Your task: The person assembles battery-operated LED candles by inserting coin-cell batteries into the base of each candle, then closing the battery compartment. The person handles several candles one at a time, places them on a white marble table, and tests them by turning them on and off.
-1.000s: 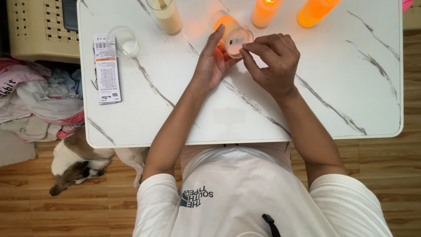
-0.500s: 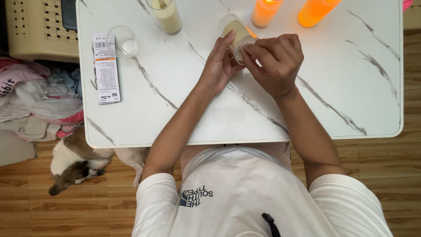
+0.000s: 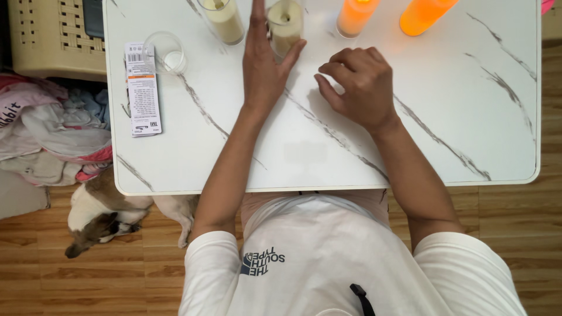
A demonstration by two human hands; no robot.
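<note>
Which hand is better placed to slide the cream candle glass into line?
Probably the left hand: its thumb and fingers already flank the cream candle glass. The right hand rests curled on the table, apart from it.

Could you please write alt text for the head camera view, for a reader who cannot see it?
Seen from above, a person's left hand touches a cream candle in a glass on a white marble-patterned table, while the right hand rests curled beside it. Another cream candle, two glowing orange candles, an empty clear cup and a printed label lie around; a dog lies below.
</note>
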